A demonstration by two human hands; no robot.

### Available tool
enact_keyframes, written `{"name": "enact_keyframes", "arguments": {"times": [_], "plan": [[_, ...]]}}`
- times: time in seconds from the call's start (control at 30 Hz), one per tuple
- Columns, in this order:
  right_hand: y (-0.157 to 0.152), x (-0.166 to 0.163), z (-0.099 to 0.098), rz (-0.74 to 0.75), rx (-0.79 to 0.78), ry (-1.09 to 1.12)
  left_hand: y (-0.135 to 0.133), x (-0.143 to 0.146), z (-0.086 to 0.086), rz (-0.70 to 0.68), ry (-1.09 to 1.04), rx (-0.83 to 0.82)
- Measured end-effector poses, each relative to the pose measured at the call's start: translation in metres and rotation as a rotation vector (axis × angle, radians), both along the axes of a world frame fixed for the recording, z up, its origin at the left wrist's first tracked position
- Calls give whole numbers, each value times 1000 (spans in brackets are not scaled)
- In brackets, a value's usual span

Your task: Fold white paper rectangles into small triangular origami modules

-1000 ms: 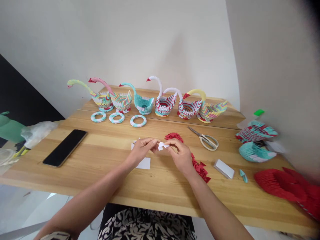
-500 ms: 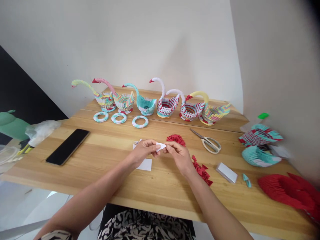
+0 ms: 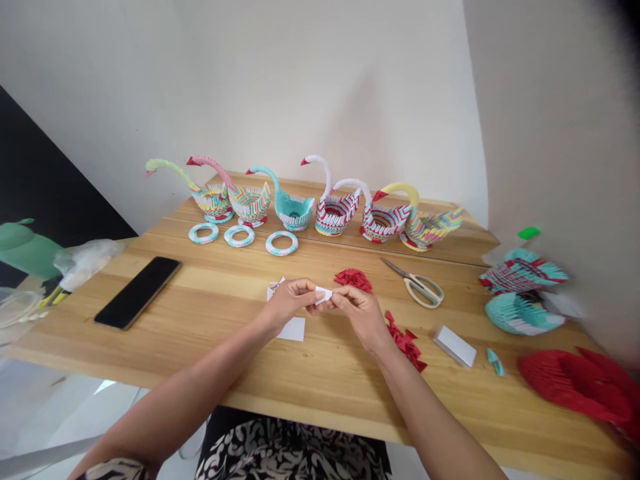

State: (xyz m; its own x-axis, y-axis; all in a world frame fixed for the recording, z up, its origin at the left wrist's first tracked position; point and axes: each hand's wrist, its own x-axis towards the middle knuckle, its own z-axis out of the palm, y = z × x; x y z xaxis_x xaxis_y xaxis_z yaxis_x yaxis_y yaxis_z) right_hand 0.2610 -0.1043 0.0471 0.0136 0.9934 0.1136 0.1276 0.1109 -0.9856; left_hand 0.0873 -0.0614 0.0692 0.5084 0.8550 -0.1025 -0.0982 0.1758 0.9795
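Observation:
Between my two hands is a small white folded paper piece, held above the middle of the table. My left hand pinches its left side with thumb and fingers. The fingertips of my right hand are closed on its right end. Beneath my left hand lie white paper sheets, partly covered by it. A pile of red folded paper pieces sits just behind my right hand, and more red pieces lie beside my right wrist.
Several paper swans line the back of the wooden table, with paper rings before them. A black phone lies left. To the right are scissors, a white block of paper and a red paper body.
The white paper piece has turned slightly between my fingers, and its pointed tip shows less. Both hands stay almost in place; the whole view has shifted a little.

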Motion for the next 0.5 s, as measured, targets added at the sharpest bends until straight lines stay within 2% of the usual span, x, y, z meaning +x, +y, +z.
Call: {"name": "enact_keyframes", "arguments": {"times": [0.3, 0.5], "plan": [[2, 0, 0, -10, -21, -11, 0, 2, -4, 71, 47, 90], [2, 0, 0, 15, -32, 73, -6, 4, 2, 161, 199, 263]]}}
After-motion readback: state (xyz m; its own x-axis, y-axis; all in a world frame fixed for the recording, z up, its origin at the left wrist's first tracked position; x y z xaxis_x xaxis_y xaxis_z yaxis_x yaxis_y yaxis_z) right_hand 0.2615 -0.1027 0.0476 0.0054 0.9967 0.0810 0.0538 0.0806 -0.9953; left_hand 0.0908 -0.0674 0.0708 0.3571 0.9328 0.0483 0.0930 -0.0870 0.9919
